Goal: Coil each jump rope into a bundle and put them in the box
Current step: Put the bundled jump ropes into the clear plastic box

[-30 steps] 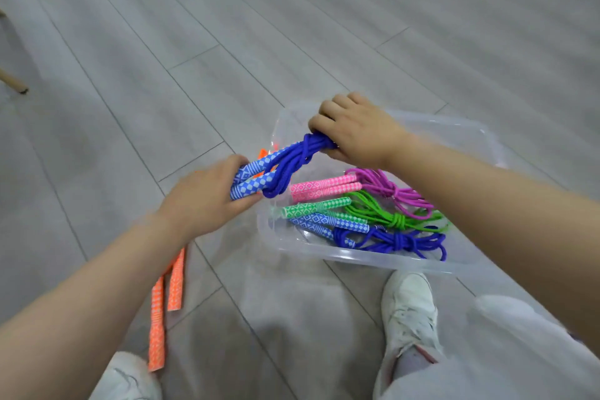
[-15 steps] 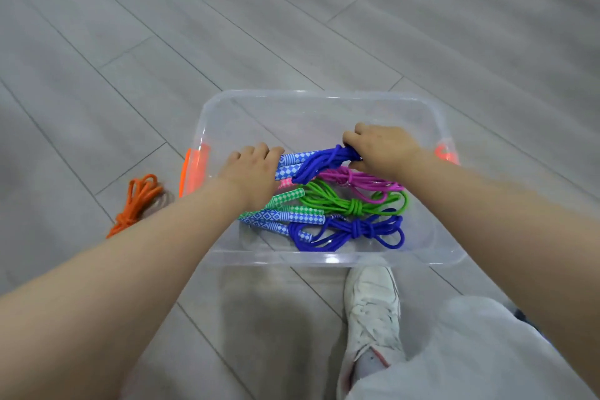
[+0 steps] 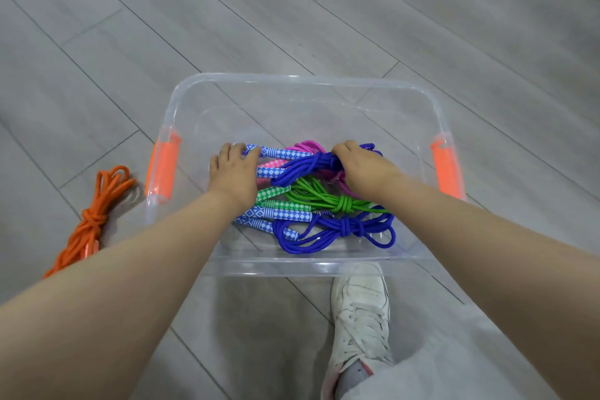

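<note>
A clear plastic box (image 3: 302, 79) with orange handles stands on the floor. Inside, my left hand (image 3: 233, 174) grips the checkered handles of a bundled blue jump rope (image 3: 300, 167), and my right hand (image 3: 358, 167) grips its coiled cord. Under this bundle lies a pink rope (image 3: 308, 146). Nearer me lie a knotted green rope (image 3: 324, 198) and a second blue rope (image 3: 337, 230). An orange bundled rope (image 3: 94, 214) lies on the floor left of the box.
Grey plank floor surrounds the box. My white shoe (image 3: 360, 312) stands just in front of the box's near wall, with a grey trouser leg (image 3: 438, 373) at the bottom right.
Both hands have carried the blue bundle from above the box's left rim down into the box, onto the pink rope. The view has shifted, so the box now sits centred.
</note>
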Demonstrator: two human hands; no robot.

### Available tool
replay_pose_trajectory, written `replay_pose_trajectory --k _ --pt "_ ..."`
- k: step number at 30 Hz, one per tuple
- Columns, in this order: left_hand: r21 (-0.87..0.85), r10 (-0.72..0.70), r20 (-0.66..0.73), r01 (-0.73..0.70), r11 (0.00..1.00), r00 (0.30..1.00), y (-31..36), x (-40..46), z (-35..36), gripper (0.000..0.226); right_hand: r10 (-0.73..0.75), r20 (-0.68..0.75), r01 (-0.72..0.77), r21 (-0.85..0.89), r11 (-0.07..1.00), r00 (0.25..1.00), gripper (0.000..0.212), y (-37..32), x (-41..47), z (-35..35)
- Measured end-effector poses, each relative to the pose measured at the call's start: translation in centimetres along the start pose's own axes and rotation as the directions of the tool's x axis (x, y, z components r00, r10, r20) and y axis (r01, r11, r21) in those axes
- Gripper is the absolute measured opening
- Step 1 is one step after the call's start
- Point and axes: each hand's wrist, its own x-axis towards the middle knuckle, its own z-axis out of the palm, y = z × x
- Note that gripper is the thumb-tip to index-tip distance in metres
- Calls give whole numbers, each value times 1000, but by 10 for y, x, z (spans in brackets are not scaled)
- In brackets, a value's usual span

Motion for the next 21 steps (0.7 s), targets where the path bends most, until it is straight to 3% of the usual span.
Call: replay_pose_trajectory --k 4,9,12,18,21 --pt "-59 20 150 -11 998 989 -2 3 0 79 -11 215 23 -53 998 977 77 4 0 9" --pt "-21 58 265 -55 998 962 -6 1 -2 79 42 188 8 -258 966 981 83 -5 -2 13" --pt "-40 65 267 -56 998 962 -6 -1 -4 81 63 191 -16 -241 970 979 80 -7 1 7" --pt "-81 60 142 -49 995 988 0 -9 -20 79 -5 -49 -3 -153 988 999 58 -11 -5 -7" --pt "-140 118 16 -115 983 993 -3 -15 -33 73 -127 -163 103 -147 984 978 50 -27 -6 -23"
